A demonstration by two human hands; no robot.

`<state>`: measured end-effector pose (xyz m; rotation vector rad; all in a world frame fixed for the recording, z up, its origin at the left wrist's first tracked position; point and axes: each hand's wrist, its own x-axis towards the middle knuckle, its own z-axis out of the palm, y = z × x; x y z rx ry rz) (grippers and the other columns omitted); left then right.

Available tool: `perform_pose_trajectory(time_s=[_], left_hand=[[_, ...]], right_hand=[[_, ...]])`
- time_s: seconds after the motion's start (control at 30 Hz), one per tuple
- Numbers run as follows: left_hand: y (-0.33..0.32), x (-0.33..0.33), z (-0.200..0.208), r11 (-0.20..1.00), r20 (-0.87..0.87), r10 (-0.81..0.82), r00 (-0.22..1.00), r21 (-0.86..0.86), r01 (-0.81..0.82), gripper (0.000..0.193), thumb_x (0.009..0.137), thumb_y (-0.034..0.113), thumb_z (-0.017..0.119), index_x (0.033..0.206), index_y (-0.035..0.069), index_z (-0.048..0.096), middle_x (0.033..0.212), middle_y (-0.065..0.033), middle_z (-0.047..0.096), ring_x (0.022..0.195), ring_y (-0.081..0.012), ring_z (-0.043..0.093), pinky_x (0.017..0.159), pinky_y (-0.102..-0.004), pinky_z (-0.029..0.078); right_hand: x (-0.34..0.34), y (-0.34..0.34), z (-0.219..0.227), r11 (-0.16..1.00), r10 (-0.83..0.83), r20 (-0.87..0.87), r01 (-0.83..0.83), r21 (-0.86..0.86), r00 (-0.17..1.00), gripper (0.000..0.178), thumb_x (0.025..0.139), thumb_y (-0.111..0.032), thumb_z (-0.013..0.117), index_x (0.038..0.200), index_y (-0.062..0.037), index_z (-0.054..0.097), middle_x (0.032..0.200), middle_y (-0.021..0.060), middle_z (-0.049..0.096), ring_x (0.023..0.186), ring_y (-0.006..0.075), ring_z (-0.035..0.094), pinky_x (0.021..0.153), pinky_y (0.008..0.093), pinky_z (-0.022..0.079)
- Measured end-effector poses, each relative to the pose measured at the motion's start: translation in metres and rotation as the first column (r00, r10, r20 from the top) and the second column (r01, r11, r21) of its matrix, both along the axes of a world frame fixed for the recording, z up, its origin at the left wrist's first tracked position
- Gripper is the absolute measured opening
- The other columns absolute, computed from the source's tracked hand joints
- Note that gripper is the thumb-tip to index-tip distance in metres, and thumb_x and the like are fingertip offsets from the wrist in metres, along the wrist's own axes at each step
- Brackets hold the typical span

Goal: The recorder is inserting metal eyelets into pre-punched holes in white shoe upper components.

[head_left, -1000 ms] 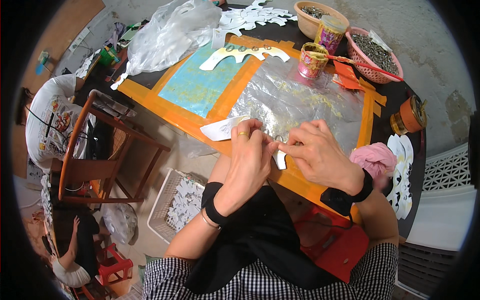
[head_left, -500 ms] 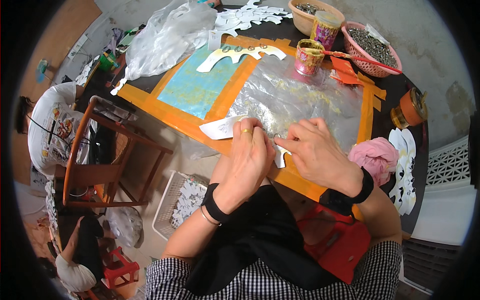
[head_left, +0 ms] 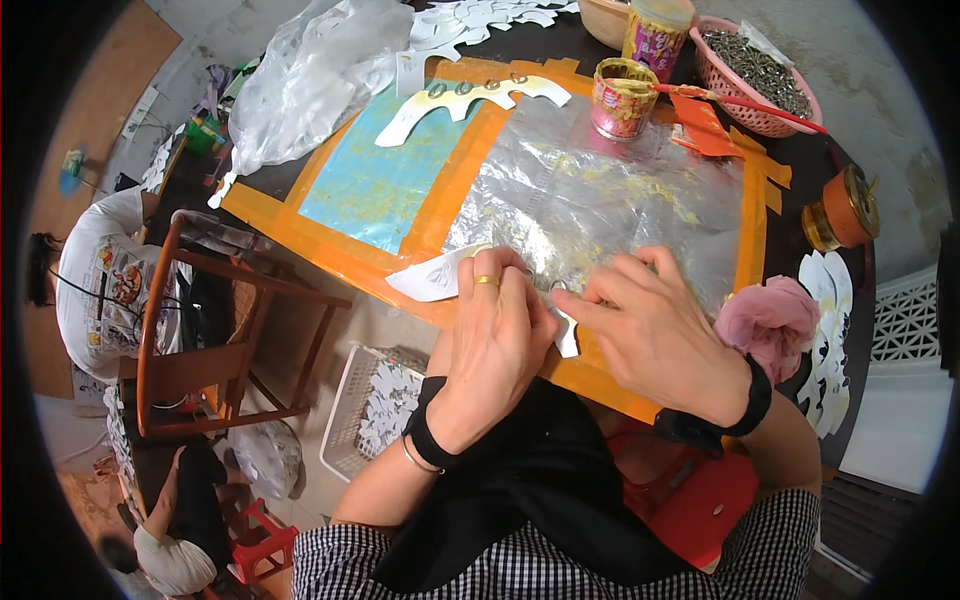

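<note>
Near the table's front edge, my left hand point(head_left: 497, 325) is closed around a curved white cut-out piece point(head_left: 433, 277). One end of the piece sticks out to the left of my fingers, the other end between my hands. My right hand point(head_left: 655, 335) has its fingers bent, their tips at a small metal ring point(head_left: 558, 287) on the piece. Part of that contact is hidden by the fingers. Farther back lies a similar white piece with yellowish paste point(head_left: 437, 106), several metal rings along its edge.
A paste-smeared pink can point(head_left: 622, 112) with a red-handled brush point(head_left: 740, 108) stands at the back, beside a pink basket of metal parts point(head_left: 712, 75). Pink cloth point(head_left: 765, 325) and a jar point(head_left: 842, 215) are on the right. A white crate point(head_left: 345, 425) stands below left; two people sit at left.
The whole view has shifted slightly. Both hands stay at the same piece, and the metal ring by my right fingertips shows a little more plainly.
</note>
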<state>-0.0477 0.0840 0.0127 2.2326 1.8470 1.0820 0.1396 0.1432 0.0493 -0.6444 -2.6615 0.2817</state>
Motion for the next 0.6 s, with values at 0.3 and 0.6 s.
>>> perform_pose_trajectory(time_s=[0.3,0.6], left_hand=[[0.0035,-0.0008,0.0,1.0,0.272,0.027,0.962,-0.004,-0.027,0.032,0.076,-0.009,0.067,0.101,-0.001,0.049,0.104,-0.0183,0.053,0.095,-0.0357,0.051,0.08,-0.0426,0.047],[-0.0035,-0.0021,0.0044,0.992,0.321,0.017,0.947,-0.127,0.025,0.02,0.08,-0.006,0.066,0.096,0.003,0.058,0.094,-0.0092,0.062,0.094,-0.0303,0.055,0.085,-0.0378,0.047]], right_hand=[[-0.003,-0.0031,0.0076,1.0,-0.012,0.068,0.014,-0.024,0.998,0.028,0.086,-0.01,0.063,0.112,-0.0035,0.072,0.09,0.0046,0.059,0.097,0.0211,0.056,0.095,0.042,0.038],[-0.0052,-0.0006,0.0061,0.999,-0.035,-0.007,0.035,-0.017,0.999,0.018,0.082,-0.006,0.065,0.1,-0.0049,0.066,0.088,0.0052,0.061,0.093,0.023,0.057,0.091,0.0405,0.04]])
